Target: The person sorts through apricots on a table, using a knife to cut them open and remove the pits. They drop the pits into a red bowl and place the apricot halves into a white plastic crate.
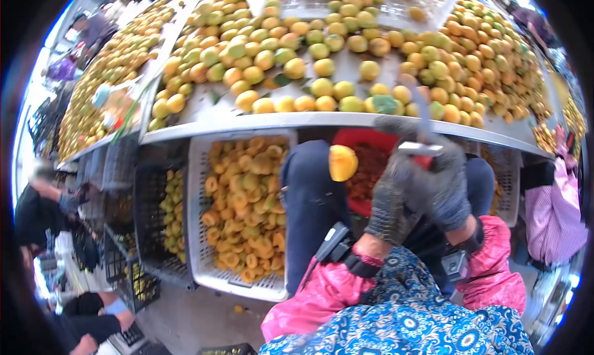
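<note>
My left hand (391, 191) and my right hand (447, 185), both in dark grey gloves, meet over my lap, blurred by motion. From my right hand rises a small knife (423, 110) with a greyish blade; metal and a bit of red show at its grip. The fingers of my left hand look curled beside it, and whatever they hold is hidden. An orange apricot half (343, 163) appears at my knee, left of the hands. Behind them is a red basin (370, 138) with reddish-brown pieces in it.
Whole apricots (294, 68) cover the metal-edged table (322, 120) in front. A white crate (197, 231) of apricot halves stands left of my leg, beside a black crate (145, 225) of greener fruit. Other people sit nearby, one with a pink striped sleeve (557, 212) at right.
</note>
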The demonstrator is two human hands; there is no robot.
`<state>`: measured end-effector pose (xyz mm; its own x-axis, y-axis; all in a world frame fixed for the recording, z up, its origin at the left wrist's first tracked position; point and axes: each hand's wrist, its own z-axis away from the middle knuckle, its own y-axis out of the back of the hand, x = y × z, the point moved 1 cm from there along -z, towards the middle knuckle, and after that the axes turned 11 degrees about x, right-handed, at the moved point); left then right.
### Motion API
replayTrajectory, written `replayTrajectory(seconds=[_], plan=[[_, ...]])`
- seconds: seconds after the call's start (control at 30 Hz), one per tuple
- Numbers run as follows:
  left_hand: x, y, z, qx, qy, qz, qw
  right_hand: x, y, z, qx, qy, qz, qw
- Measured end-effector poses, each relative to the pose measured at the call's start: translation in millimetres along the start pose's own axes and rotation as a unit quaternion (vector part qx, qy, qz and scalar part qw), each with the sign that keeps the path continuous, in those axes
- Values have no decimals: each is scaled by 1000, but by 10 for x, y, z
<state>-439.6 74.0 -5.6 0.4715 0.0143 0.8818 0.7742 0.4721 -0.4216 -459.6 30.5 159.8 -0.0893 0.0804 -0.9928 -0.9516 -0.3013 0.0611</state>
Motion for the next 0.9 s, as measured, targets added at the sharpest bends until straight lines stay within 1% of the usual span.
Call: replayTrajectory(seconds=[0.03, 0.07, 0.1, 0.13, 0.17, 0.2, 0.23, 0.27, 0.3, 0.37, 0.4, 0.43, 0.47, 0.5, 0.53, 0.57, 0.63, 0.67, 0.7, 0.73, 0.77, 0.8, 0.83, 0.87, 0.9], plan=[[7, 50, 30, -9, 168, 280, 945, 14, -6, -17, 43, 41, 61, 996], [38, 121, 20, 0, 158, 277, 948, 44, 45, -53, 72, 108, 98, 987], [250, 118, -3, 45, 164, 242, 955, 75, 110, -22, 107, 102, 128, 981], [417, 122, -3, 89, 171, 207, 959, 117, 179, -1, 106, 103, 151, 978], [511, 131, 12, 94, 165, 206, 960, 164, 249, 22, 106, 103, 175, 973], [594, 139, 23, 114, 91, 131, 981, 236, 308, 67, 103, 104, 172, 974], [647, 149, 3, 132, 13, 55, 990, 330, 353, 99, 71, 77, 156, 982], [402, 201, -51, 106, -30, 39, 993, 405, 353, 127, 40, 48, 139, 988], [430, 160, -30, 107, -32, 35, 993, 441, 314, 147, -9, 54, 137, 989], [501, 82, 10, 107, -32, 51, 992, 562, 322, 157, 12, 156, 252, 955], [558, 76, 22, 103, 123, 192, 968, 593, 326, 164, 10, 160, 246, 956], [513, 87, 32, 105, 117, 187, 970, 632, 335, 184, 29, 121, 223, 967], [424, 78, 33, 100, 69, 119, 985, 668, 348, 192, 47, 82, 199, 975], [380, 85, 28, 95, 19, 49, 994, 695, 373, 197, 42, 88, 189, 977], [422, 119, 37, 73, -42, -68, 994, 726, 408, 203, 75, 105, 207, 970], [272, 133, -11, 59, -124, -180, 974, 775, 412, 210, 103, 120, 219, 963], [566, 134, 27, 38, -121, -231, 965, 898, 415, 198, 122, 186, 230, 948], [659, 142, 37, 58, -130, -244, 959, 884, 397, 213, 112, 195, 231, 947], [705, 129, 40, 55, -74, -261, 961, 992, 440, 213, 111, 211, 237, 942], [704, 127, 30, 49, -18, -274, 960, 1044, 423, 186, 102, 199, 213, 951], [645, 148, 26, 61, -23, -278, 959, 1075, 407, 163, 95, 184, 192, 959], [541, 174, 27, 75, -97, -306, 944, 1101, 397, 150, 88, 188, 187, 960], [415, 194, 19, 86, -169, -333, 924, 1134, 386, 137, 85, 168, 169, 967], [275, 215, -14, 83, -163, -295, 938, 1169, 366, 111, 82, 147, 152, 974], [117, 246, -19, 89, -163, -296, 937, 1212, 353, 98, 76, 147, 151, 975]])
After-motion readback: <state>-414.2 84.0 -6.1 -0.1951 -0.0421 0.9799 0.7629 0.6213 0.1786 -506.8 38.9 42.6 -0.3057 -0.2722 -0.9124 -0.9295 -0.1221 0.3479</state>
